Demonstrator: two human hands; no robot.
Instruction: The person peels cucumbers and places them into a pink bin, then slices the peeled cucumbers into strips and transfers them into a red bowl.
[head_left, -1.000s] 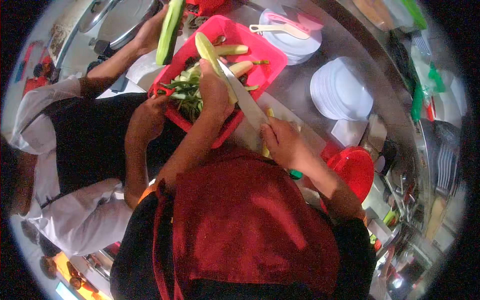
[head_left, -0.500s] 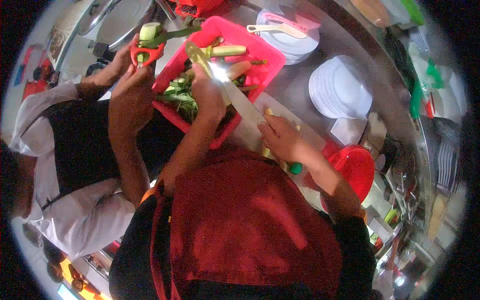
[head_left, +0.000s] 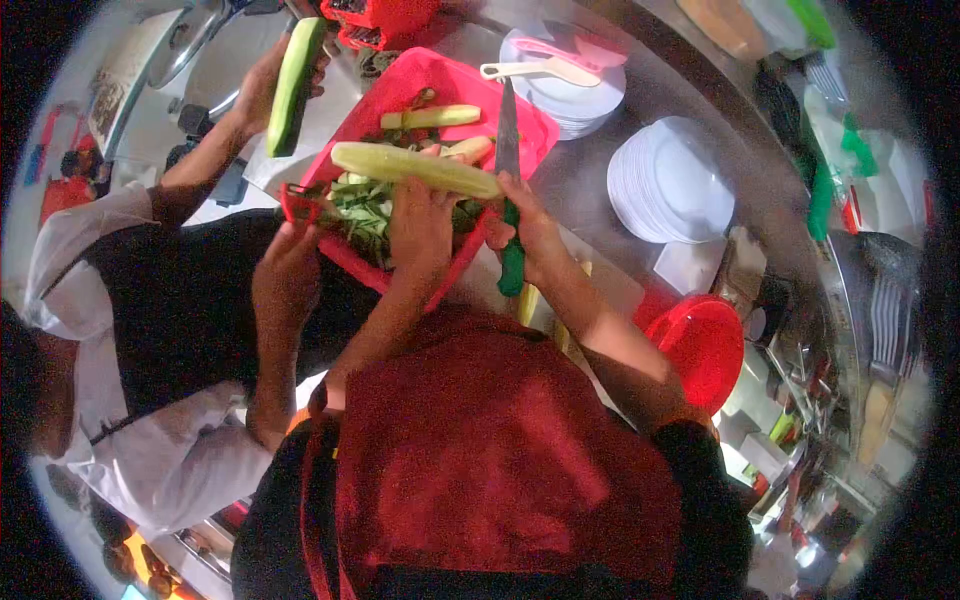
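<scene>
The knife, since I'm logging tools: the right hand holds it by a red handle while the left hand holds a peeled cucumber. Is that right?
Not quite: the handle is green, not red, as the head view shows. The right hand does hold the knife, and the left hand holds a peeled cucumber.

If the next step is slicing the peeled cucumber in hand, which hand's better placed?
Probably the right hand: it grips the knife, close to one end of the peeled cucumber. The left hand is occupied, holding that cucumber over the pink basin.
</scene>
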